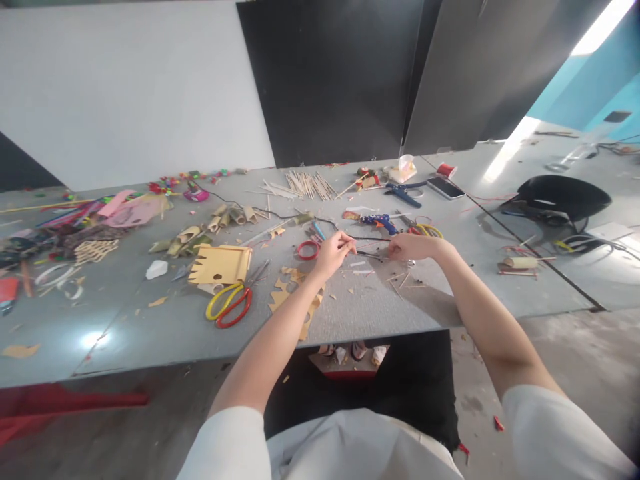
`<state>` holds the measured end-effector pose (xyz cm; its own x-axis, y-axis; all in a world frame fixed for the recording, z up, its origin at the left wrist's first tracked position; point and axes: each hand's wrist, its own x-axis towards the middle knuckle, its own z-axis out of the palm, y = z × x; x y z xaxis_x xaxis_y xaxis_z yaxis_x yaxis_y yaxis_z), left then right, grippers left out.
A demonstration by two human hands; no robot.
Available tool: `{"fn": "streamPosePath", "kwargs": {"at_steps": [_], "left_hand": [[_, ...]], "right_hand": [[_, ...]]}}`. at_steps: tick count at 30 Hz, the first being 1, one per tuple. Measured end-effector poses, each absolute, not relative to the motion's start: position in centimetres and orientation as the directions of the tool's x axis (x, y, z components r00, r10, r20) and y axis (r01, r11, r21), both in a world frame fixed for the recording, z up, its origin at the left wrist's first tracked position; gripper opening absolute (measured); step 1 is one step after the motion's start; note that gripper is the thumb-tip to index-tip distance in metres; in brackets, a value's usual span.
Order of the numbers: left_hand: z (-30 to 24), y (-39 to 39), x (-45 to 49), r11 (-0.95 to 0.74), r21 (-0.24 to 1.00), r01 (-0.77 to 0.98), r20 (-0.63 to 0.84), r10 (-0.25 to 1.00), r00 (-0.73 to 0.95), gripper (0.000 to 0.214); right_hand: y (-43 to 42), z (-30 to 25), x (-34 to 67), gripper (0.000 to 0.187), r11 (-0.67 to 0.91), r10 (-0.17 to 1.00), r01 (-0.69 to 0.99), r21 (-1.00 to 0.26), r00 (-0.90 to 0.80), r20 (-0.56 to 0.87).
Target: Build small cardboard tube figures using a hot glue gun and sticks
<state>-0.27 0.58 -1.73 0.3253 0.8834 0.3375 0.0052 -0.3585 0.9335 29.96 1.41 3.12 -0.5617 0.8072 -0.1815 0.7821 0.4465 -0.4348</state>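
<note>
My left hand (336, 253) is over the grey table, its thumb and fingers pinched round a thin dark rod-like tool (367, 255). The tool points right, towards my right hand; its exact kind is too small to tell. My right hand (413, 247) is closed with fingertips low near the tool's far end, and what they pinch is hidden. Just behind the hands lies a blue glue gun (381, 221). Red-handled scissors (307, 250) are beside my left hand, and yellow-and-red scissor handles (427, 231) show behind my right wrist.
Left of my arm lie large scissors (233, 303), a notched yellow card piece (223, 263) and cut bamboo pieces (187, 239). Thin sticks (310, 185), blue pliers (404, 194), a phone (446, 188) and a red thread spool (447, 170) are farther back. A black visor-like object (563, 197) stands right.
</note>
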Motion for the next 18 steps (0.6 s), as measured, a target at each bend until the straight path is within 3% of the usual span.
{"fn": "streamPosePath", "kwargs": {"at_steps": [5,9,16,18], "left_hand": [[-1.4,0.1,-0.4,-0.415,0.906,0.085,0.358,0.856,0.373,0.035],[-0.8,-0.5,-0.4,-0.489,0.852,0.189,0.364,0.811,0.458,0.023],[-0.6,-1.0,0.1,-0.530,0.820,0.216,0.355,0.767,0.534,0.009],[-0.6,-1.0,0.1,-0.581,0.777,0.241,0.389,0.745,0.542,0.016]], "right_hand": [[1.0,4.4,30.4,0.012,0.537,0.799,0.721,-0.438,-0.601,-0.010],[0.4,5.0,28.6,0.010,0.515,0.787,0.702,-0.493,-0.615,-0.054],[-0.2,3.8,25.1,0.020,0.608,0.774,0.588,-0.534,-0.589,0.234],[-0.1,3.4,24.9,0.021,0.650,0.744,0.565,-0.509,-0.609,0.274]]}}
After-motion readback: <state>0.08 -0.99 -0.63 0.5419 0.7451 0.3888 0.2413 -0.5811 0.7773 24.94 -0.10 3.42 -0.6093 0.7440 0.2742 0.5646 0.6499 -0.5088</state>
